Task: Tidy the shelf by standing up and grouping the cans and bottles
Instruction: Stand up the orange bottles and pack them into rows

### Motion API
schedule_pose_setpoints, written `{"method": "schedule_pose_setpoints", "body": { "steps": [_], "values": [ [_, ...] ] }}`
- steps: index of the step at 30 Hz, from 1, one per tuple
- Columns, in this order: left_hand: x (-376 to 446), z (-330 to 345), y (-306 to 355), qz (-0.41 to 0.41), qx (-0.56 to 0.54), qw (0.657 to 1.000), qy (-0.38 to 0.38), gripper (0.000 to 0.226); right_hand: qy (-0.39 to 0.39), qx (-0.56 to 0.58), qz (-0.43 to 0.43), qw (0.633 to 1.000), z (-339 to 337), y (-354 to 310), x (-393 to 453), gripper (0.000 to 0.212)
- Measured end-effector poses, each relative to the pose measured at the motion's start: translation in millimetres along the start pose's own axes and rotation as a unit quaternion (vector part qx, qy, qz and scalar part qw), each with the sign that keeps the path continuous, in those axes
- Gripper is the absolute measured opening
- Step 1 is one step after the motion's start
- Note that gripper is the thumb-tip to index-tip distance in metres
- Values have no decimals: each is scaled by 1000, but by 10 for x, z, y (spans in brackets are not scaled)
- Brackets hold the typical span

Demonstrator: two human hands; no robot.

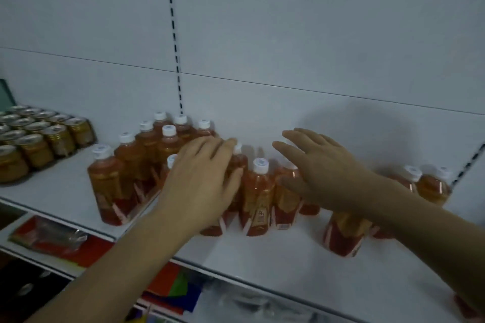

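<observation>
Standing upright on the white shelf (262,252): amber bottles (258,199), long axes vertical, caps up. Packed group at left-centre; 3 or 4 stragglers well apart at far right (430,186). Gold-lidded cans (44,144) already grouped at far left. Left hand (202,178) fingers straight, resting over a middle bottle, gripping nothing clearly. Right hand (317,173) spread flat, released, just beside the middle row. Nearer to the stragglers: right hand, likely sweeping leftward.

Bottles (258,199): clear glossy plastic, amber liquid showing through, matt white plastic caps, shiny red-and-gold wrap labels. Cans (55,139) far left: metal, gold sides, silvery lids. Shelf (275,259): smooth, matt white-painted. Lower left, crinkly glossy plastic wrap (52,237).
</observation>
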State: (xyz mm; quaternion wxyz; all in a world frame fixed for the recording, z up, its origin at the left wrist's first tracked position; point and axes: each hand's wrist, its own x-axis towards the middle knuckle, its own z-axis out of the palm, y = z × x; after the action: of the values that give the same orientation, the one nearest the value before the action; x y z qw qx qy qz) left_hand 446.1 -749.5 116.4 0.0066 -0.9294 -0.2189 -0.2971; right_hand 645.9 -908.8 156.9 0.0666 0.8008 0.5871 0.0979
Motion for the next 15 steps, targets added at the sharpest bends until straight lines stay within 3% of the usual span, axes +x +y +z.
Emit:
{"method": "schedule_pose_setpoints", "body": {
  "steps": [6,10,15],
  "values": [
    [256,-326,-931,-60,-70,988,-122,44,11,34,12,999,-92,-503,450,96],
    [607,-231,-1256,-75,-114,970,-201,35,32,39,22,998,-200,-552,835,70],
    [1037,16,-1291,-32,-111,950,-292,40,-26,32,11,999,-167,-467,1275,59]
  ]
}}
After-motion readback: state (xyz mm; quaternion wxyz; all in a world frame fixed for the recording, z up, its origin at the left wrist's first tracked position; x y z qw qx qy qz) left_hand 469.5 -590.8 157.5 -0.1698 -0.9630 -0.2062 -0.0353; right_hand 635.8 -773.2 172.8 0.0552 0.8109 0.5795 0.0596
